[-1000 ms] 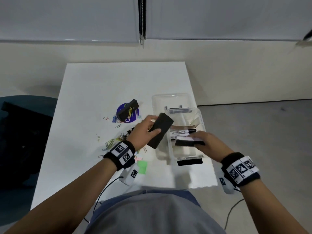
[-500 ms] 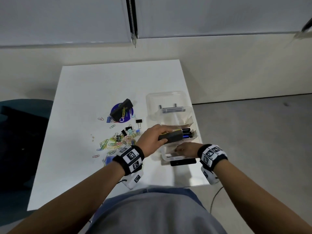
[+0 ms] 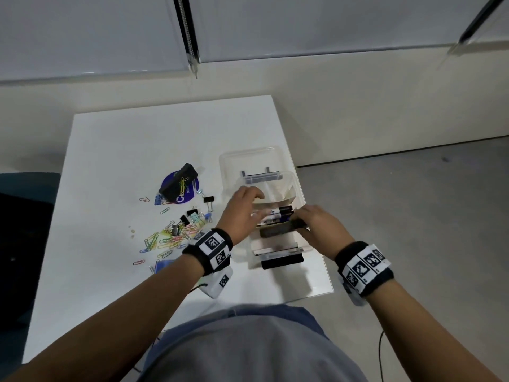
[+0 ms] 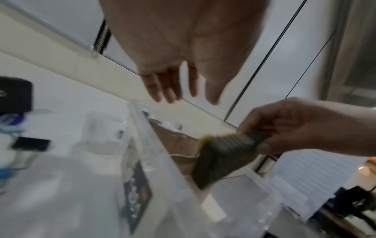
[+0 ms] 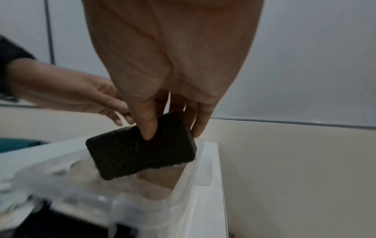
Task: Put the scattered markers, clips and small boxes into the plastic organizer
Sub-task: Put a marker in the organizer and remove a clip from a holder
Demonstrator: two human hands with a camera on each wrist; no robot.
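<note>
Head view: dark block is held over the plastic organizer on the worktop.
Left wrist: left hand is open, fingers relaxed.
Right wrist: right hand is pinching the block; judged light, soft, best gripped at short edges.

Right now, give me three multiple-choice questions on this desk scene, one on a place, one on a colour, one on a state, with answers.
1. Where do the loose paper clips lie?
A. on the table left of the organizer
B. inside the organizer
C. on the floor

2. What colour is the block in the right hand?
A. white
B. black
C. red

3. What is the left hand doing?
A. gripping a marker
B. open, holding nothing
C. resting flat on the table

Answers: A, they are scattered on the white table beside the organizer; B, the right wrist view shows it dark; B, its fingers are straight and empty.
</note>
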